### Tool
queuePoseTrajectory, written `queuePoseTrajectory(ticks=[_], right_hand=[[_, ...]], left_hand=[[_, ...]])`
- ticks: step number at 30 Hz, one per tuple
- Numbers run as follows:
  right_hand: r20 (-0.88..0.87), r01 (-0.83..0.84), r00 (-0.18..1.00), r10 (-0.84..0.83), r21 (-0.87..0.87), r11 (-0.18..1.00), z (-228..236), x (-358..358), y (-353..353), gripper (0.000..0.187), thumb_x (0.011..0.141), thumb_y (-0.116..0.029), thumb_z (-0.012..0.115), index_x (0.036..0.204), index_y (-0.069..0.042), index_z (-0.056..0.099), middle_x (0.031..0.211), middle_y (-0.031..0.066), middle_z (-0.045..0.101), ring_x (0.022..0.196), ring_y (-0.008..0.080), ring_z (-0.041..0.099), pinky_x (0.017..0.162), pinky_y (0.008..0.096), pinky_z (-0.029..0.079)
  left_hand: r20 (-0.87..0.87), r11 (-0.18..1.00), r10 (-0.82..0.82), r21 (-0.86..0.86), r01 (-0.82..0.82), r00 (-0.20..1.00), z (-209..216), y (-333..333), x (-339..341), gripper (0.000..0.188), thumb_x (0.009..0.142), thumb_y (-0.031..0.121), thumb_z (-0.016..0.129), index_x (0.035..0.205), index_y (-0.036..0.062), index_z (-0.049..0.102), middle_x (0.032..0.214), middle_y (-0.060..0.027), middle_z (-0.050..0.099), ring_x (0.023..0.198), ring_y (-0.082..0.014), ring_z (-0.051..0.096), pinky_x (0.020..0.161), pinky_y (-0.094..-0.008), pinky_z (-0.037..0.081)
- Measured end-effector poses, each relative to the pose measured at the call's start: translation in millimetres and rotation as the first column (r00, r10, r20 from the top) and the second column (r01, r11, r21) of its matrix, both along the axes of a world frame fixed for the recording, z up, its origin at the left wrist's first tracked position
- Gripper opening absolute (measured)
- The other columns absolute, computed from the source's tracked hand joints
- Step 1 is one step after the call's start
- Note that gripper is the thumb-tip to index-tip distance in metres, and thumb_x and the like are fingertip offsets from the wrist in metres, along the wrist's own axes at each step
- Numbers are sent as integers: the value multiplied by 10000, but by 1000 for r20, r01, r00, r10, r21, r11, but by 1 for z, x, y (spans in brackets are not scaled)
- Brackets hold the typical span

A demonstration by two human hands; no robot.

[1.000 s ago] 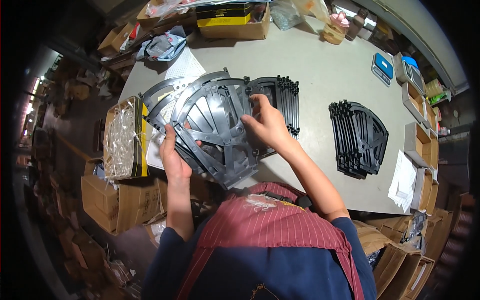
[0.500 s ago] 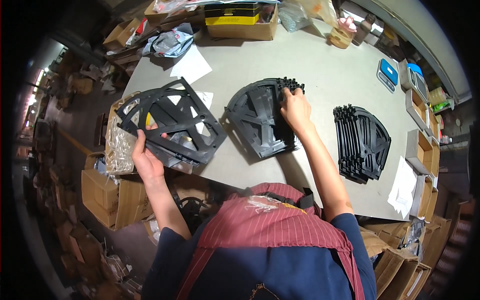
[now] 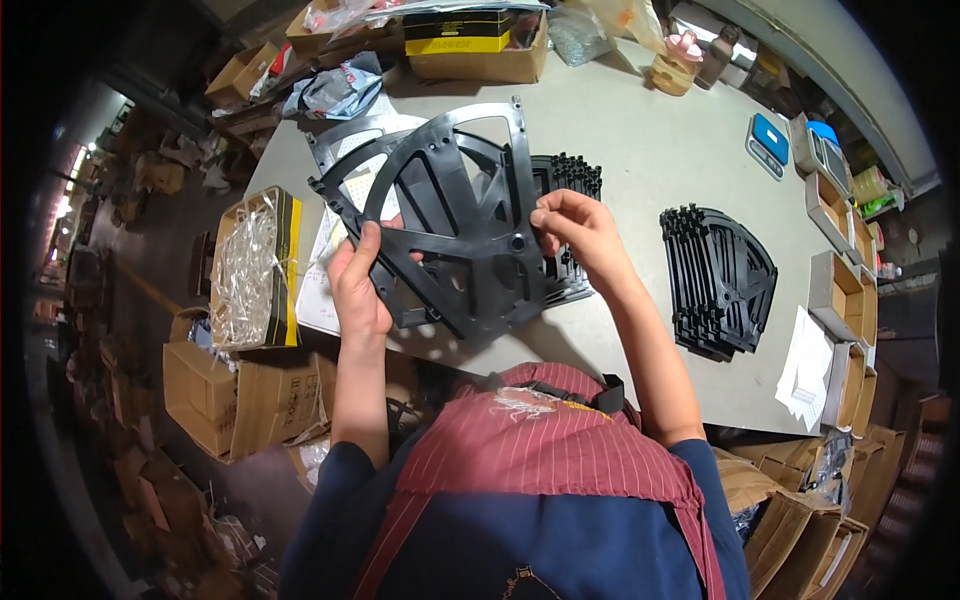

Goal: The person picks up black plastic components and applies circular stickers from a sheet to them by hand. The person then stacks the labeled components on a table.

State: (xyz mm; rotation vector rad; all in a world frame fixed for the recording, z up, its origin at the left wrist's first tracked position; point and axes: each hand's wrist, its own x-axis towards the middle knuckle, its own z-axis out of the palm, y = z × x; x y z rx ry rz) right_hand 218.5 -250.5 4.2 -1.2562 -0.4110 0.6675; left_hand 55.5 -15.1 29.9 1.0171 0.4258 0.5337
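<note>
Frames (image 3: 490, 262) hung between both hands, over the counter (image 3: 650, 135).
The left hand (image 3: 360, 290) gripped the fanned frames at their left edge, thumb in front, fingertips showing through an opening; the right hand (image 3: 585, 235) pinched the front one's right edge between thumb and fingers. How many overlapped, I could not tell. Just behind the right hand lay a stack (image 3: 577, 172), partly hidden; a second stack (image 3: 738, 285) lay well apart to its right. Left of the left hand stood a box (image 3: 292, 285) of clear strips (image 3: 243, 275). A loose left grip could have let a rear frame slide out; low pegs could have snagged the nearer stack; too hard a pinch could have bent a thin rim.
</note>
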Motion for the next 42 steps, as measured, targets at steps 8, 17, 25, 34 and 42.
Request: queuePoseTrajectory(ticks=[8,17,25,34,42], right_hand=[[-88,9,996,-3,59,998,42,-13,-24,231,924,-212,718,1016,-33,605,755,-34,556,652,41,535,615,190,448],[-111,24,994,-3,188,982,41,-29,-32,214,912,-151,716,1000,-35,559,736,-36,555,632,42,501,595,208,413],[-229,170,971,-62,488,856,48,11,-75,202,944,-128,602,1094,7,604,1015,136,707,751,117,671,708,262,572],[853,512,438,-283,22,859,90,-40,-29,184,835,-129,763,929,-47,627,807,66,647,646,188,623,576,314,489],[834,308,548,-68,-125,943,53,-75,5,155,915,-159,658,972,-52,561,889,118,663,816,335,670,660,414,524]], left_hand=[[3,995,-8,-104,9,1000,17,-25,13,367,1055,276,491,1182,-56,583,1131,-187,671,858,-240,703,753,-368,618],[125,995,-77,-59,85,989,14,-14,6,348,1067,265,454,1148,-49,577,1139,-205,661,908,-226,693,766,-398,610],[50,999,39,18,-40,998,17,-10,0,318,1059,257,486,1089,-42,591,1104,-179,644,1035,-235,658,757,-404,627],[86,996,-92,10,92,992,19,-57,20,321,1072,228,448,1196,-49,551,1176,-194,642,1128,-252,641,839,-434,614],[55,971,-235,-34,237,970,15,-90,23,349,1081,208,428,1235,-60,588,1187,-136,659,1080,-185,645,994,-305,491]])
